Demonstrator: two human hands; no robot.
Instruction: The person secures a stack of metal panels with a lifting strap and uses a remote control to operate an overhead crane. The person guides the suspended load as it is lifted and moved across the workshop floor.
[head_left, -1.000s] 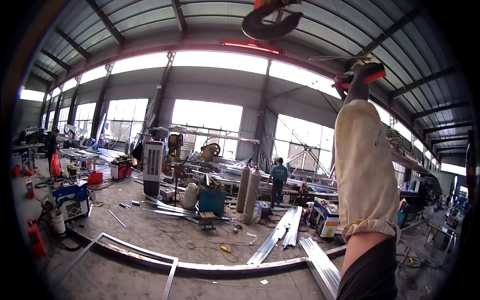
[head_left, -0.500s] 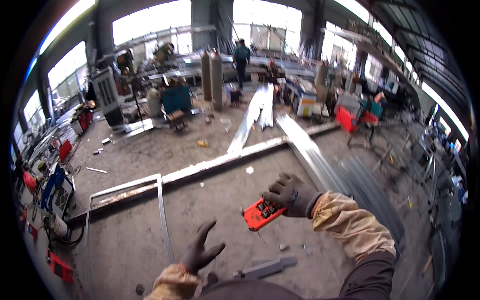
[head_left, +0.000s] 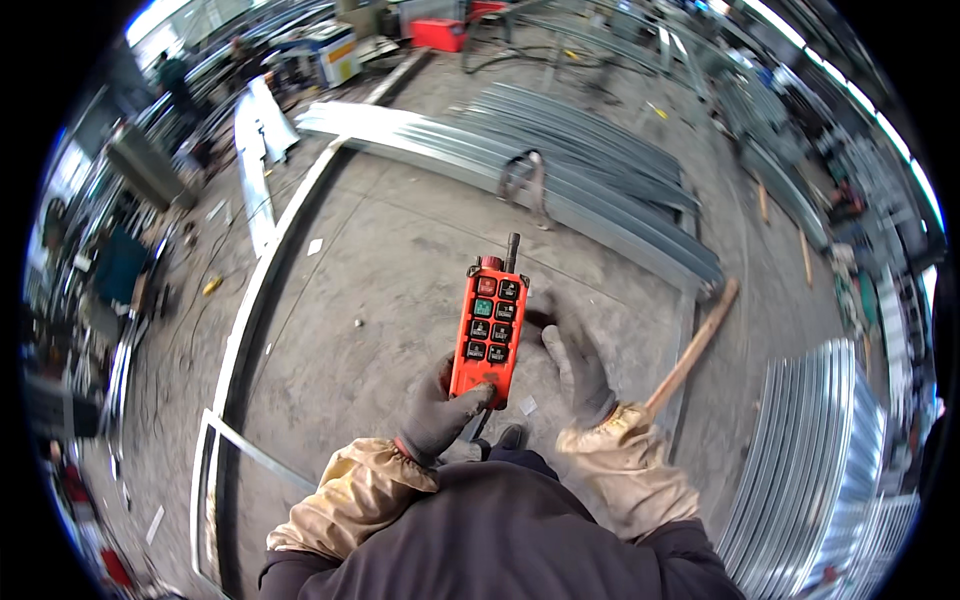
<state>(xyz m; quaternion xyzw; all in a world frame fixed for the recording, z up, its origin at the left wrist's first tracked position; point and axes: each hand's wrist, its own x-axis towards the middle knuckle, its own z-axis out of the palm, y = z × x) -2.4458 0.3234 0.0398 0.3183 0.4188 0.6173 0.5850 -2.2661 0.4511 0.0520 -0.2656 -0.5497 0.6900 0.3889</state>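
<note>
An orange-red handheld remote control (head_left: 489,335) with black, green and red push buttons and a short black antenna stands upright before me. My left hand (head_left: 440,412), in a dark grey glove, is closed round its lower end, the thumb lying on its front face. Just right of the remote is my right hand (head_left: 578,362), also gloved, apart from it and partly smeared by motion. Its fingers are stretched out with nothing held in them.
Long grey steel profiles (head_left: 600,205) lie ahead to the right, with a dark sling loop (head_left: 524,180) round them. A wooden handle (head_left: 692,345) slants by my right arm. Ribbed metal sheets (head_left: 800,450) are stacked at right. A steel beam (head_left: 262,285) crosses the floor at left.
The remote has passed from my right hand to my left and now stands upright. My right hand has let go. The view has turned right and tilted down.
</note>
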